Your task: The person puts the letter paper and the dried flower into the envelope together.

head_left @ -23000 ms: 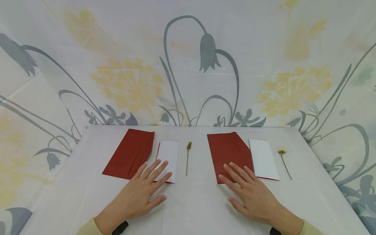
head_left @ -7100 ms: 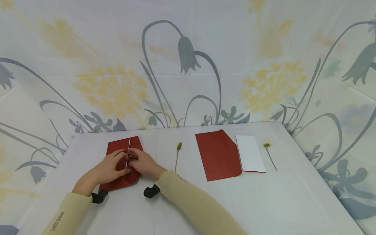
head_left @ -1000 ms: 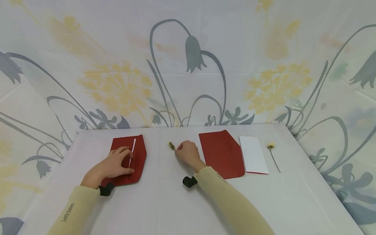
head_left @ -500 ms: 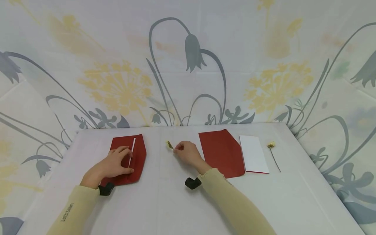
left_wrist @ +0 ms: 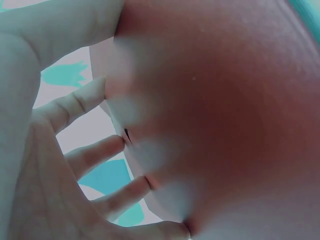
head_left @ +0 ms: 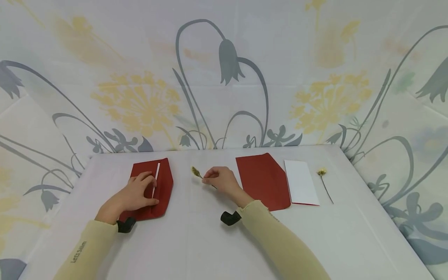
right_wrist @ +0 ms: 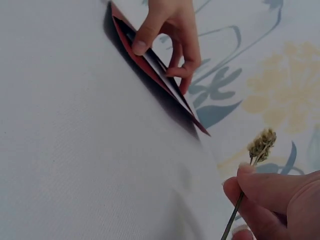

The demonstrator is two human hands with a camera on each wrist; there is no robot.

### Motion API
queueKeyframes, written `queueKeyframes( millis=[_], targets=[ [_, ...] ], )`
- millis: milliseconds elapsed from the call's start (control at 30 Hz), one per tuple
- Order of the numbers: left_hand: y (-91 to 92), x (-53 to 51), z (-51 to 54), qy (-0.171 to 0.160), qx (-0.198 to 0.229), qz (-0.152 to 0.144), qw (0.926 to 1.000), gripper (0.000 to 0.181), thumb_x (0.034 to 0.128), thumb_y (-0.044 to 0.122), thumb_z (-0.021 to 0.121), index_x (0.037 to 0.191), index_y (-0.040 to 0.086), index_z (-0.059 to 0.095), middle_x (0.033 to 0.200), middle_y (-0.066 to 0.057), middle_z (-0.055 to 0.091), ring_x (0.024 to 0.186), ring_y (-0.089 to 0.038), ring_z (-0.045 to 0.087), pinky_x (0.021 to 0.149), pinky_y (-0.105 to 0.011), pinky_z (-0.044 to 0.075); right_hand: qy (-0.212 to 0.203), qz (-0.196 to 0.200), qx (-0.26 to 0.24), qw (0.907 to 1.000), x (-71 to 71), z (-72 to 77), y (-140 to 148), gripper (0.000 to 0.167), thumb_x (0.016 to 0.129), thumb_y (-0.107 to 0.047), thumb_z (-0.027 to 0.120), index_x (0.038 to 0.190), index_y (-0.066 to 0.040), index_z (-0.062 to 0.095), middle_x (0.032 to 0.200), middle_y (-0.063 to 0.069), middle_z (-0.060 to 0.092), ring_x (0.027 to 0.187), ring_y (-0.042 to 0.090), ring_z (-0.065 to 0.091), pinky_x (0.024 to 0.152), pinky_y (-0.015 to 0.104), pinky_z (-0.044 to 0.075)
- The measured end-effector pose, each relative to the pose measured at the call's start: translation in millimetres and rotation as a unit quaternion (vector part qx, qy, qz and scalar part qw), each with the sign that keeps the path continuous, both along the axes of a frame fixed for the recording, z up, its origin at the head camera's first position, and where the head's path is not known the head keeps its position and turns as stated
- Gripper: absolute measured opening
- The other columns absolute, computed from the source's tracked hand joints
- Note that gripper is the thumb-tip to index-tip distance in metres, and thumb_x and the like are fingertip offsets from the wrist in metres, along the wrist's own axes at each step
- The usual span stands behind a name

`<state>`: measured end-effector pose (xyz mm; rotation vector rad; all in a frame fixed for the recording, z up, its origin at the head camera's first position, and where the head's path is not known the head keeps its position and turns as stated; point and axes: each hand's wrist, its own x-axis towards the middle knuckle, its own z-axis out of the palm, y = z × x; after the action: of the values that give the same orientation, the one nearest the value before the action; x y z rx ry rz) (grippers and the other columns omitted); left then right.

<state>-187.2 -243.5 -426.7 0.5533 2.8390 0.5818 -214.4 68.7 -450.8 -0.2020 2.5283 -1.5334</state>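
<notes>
At the left of the head view, my left hand [head_left: 138, 194] holds a red envelope [head_left: 166, 194]. A white card edge [head_left: 158, 171] shows in its opening. In the right wrist view the thumb and fingers lie on either side of that opening. The left wrist view is mostly filled by the blurred envelope, with fingertips [left_wrist: 137, 187] against it. My right hand [head_left: 224, 181] pinches a dried flower [head_left: 195, 171] by the stem, between thumb and fingers. The flower head [right_wrist: 261, 145] stands just beyond the fingertips in the right wrist view, tilted to the left in the head view.
A second red envelope [head_left: 262, 179] lies right of my right hand. Beside it are a folded white card [head_left: 301, 182] with a red edge and another dried flower [head_left: 323, 177]. All rest on a white-covered table [head_left: 196, 241] before a flower-patterned cloth [head_left: 315, 46].
Much earlier, both hands lay spread; the left card is now inside the left envelope. The right hand has picked up the nearer dried flower. Over the last second, its head moved left towards that envelope.
</notes>
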Motion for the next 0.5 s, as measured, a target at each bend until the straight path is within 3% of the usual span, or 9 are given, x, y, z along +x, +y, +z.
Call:
queueKeyframes(
  millis=[100,233,367,500],
  targets=[
    [0.0,0.0,0.3,0.009,0.004,-0.003,1.0000,0.042,0.0770,0.028,0.083,0.103,0.014,0.053,0.146,-0.032,0.034,0.128,-0.059,0.029,0.091,-0.069,0.044,0.008,0.008,-0.011,0.9999,0.2,2.2,-1.6,0.012,0.087,-0.021,0.079,0.092,-0.014,0.071,0.084,-0.005,0.071,0.074,0.012,0.062,0.064,0.027,0.048],
    [0.7,0.1,-1.1,0.027,0.002,-0.012,0.9996,0.040,0.0775,0.027,0.083,0.099,0.014,0.052,0.144,-0.031,0.037,0.131,-0.055,0.030,0.098,-0.071,0.035,-0.018,0.044,-0.078,0.9958,1.3,6.0,-7.7,0.015,0.090,-0.015,0.076,0.100,-0.009,0.068,0.088,0.008,0.072,0.070,0.015,0.064,0.064,0.028,0.053],
    [1.9,-0.6,-3.1,0.037,-0.002,-0.010,0.9993,0.040,0.0775,0.026,0.083,0.099,0.014,0.052,0.144,-0.031,0.038,0.131,-0.055,0.030,0.097,-0.071,0.036,-0.049,0.071,-0.146,0.9855,2.1,7.4,-20.2,0.016,0.092,-0.011,0.072,0.104,-0.003,0.066,0.092,0.013,0.073,0.072,0.016,0.068,0.068,0.030,0.058],
    [2.0,-1.2,-5.0,0.046,-0.002,-0.008,0.9989,0.041,0.0770,0.027,0.084,0.099,0.013,0.052,0.142,-0.031,0.039,0.131,-0.053,0.031,0.099,-0.069,0.035,-0.071,0.063,-0.217,0.9715,1.5,6.3,-37.3,0.017,0.093,-0.006,0.070,0.107,0.003,0.066,0.095,0.010,0.074,0.081,0.014,0.072,0.075,0.028,0.058]
  ],
)
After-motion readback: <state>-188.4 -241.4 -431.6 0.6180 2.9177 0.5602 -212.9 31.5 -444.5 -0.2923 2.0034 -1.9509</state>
